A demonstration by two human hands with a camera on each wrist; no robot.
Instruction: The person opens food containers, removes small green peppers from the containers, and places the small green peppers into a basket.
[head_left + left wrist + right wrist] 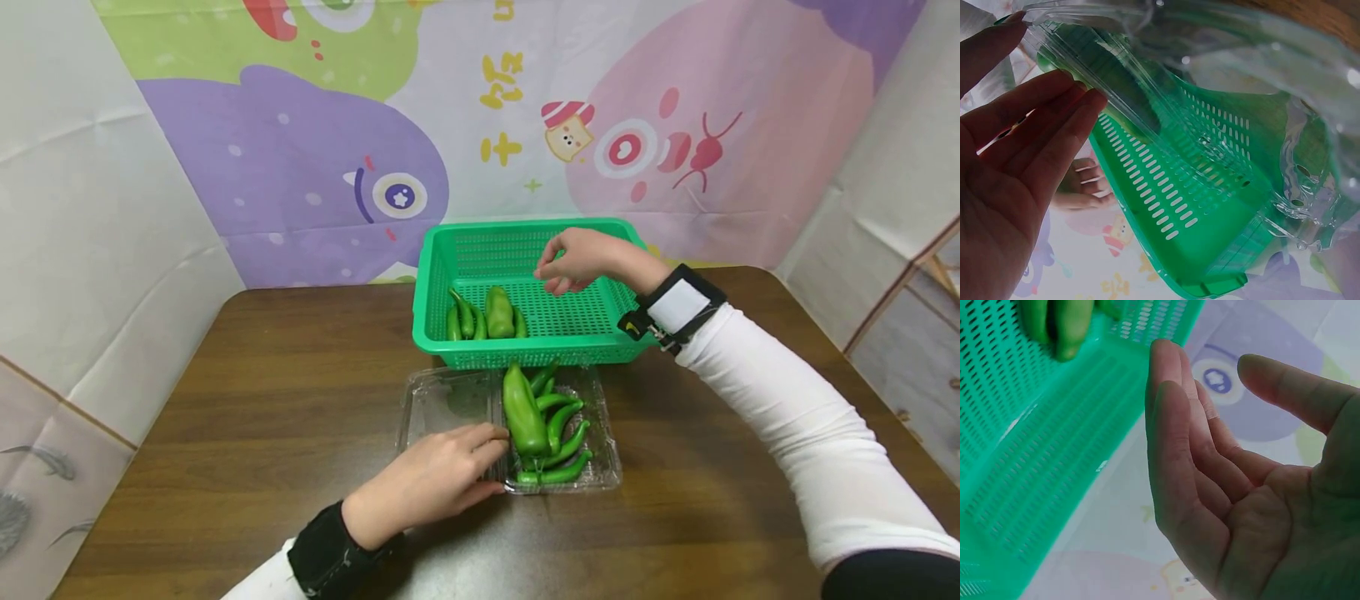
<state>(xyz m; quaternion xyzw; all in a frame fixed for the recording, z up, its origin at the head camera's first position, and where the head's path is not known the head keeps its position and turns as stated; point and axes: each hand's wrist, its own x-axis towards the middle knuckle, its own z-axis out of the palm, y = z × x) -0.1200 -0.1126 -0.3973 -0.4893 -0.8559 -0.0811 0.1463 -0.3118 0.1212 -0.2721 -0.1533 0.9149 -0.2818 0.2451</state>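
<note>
My left hand [442, 471] holds the near edge of an opened clear plastic clamshell box [603, 475], thumb at the front corner and fingers along the fold. In the box's right half lie a large green pepper [523, 412] and several slim green chili peppers [558, 473]. Bare of any object, my right hand [577, 260] hovers over the right part of a green plastic basket [431, 283], its fingers loosely bent in the right wrist view. Inside the basket, toward the left, rest another large pepper [498, 312] and several slim chilies [465, 318].
The basket stands at the back of the brown wooden table [247, 400], close to a cartoon-printed backdrop [300, 167]. The box's lid half [450, 400] lies flat to the left, just in front of the basket. Pale sheets [97, 208] hang at both sides.
</note>
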